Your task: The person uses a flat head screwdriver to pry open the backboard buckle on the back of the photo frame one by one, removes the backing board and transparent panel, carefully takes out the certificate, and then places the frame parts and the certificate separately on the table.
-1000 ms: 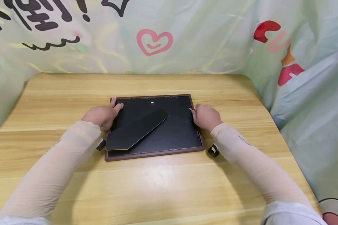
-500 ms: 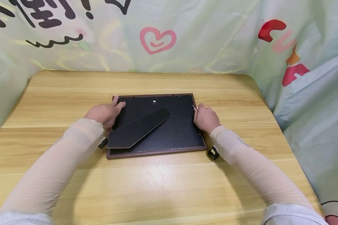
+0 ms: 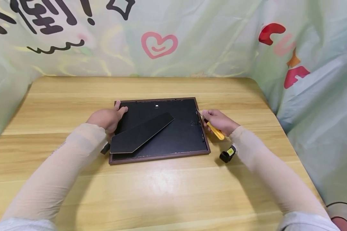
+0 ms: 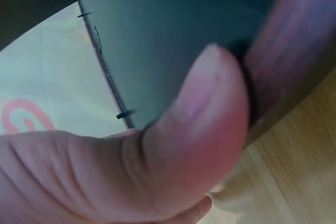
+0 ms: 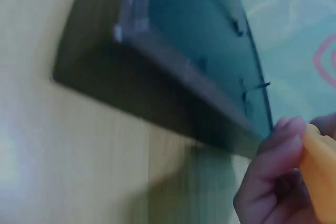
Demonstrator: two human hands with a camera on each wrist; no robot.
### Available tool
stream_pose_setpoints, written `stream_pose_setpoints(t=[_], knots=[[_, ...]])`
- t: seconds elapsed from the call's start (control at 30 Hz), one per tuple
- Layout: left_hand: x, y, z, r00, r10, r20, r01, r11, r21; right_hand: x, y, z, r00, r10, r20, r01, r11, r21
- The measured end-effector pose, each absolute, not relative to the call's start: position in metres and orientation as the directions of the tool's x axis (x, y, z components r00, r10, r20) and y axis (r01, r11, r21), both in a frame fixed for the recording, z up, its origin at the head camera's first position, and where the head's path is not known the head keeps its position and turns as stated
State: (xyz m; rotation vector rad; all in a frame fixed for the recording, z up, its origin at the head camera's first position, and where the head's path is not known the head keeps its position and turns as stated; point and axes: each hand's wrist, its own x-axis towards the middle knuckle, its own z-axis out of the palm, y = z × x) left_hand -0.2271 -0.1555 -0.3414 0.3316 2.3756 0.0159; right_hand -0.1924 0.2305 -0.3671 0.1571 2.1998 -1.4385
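Observation:
A picture frame (image 3: 180, 134) lies back side up on the table, dark brown rim around a black back panel. Its stand leg (image 3: 141, 134) slants across the panel. My left hand (image 3: 105, 119) grips the left edge, thumb (image 4: 205, 108) over the rim in the left wrist view; the other fingers are mostly hidden. In my right hand (image 3: 221, 122) is a screwdriver (image 3: 215, 130) with a yellow handle. Its thin metal shaft points at the frame's right rim, where the tip seems to touch. Small dark tabs (image 5: 256, 87) stick out along the rim in the right wrist view.
The wooden table (image 3: 162, 195) extends around the frame on all sides. A printed cloth (image 3: 208, 38) hangs behind and to the right of it. A black wrist camera (image 3: 227, 154) sits below my right wrist, close to the tabletop.
My right hand has drawn back a little to the right and turned, so the screwdriver's yellow handle shows. The left hand and the frame stay in place on the table.

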Motion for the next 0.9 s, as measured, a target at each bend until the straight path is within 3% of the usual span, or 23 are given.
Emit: stream_pose_setpoints(t=[0.2,0.33,0.47,0.6,0.9], knots=[[-0.227,-0.157,-0.342,-0.693,0.238,-0.681,0.226,0.968,0.109,-0.17,0.229,-0.363,-0.845,-0.246,-0.475,0.386,0.333,-0.86],[-0.227,-0.156,-0.342,-0.682,0.237,-0.692,0.229,0.968,0.106,-0.147,0.229,-0.367,-0.912,-0.197,-0.361,0.235,0.471,-0.85],[-0.226,-0.155,-0.339,-0.697,0.24,-0.675,0.217,0.969,0.121,-0.123,0.228,-0.37,-0.974,-0.144,-0.175,0.034,0.673,-0.739],[-0.226,-0.154,-0.337,-0.707,0.245,-0.663,0.22,0.968,0.124,-0.105,0.227,-0.372,-0.985,-0.172,-0.013,-0.134,0.813,-0.567],[-0.226,-0.151,-0.334,-0.686,0.247,-0.684,0.236,0.965,0.112,-0.084,0.219,-0.373,-0.949,-0.303,0.089,-0.313,0.866,-0.39]])
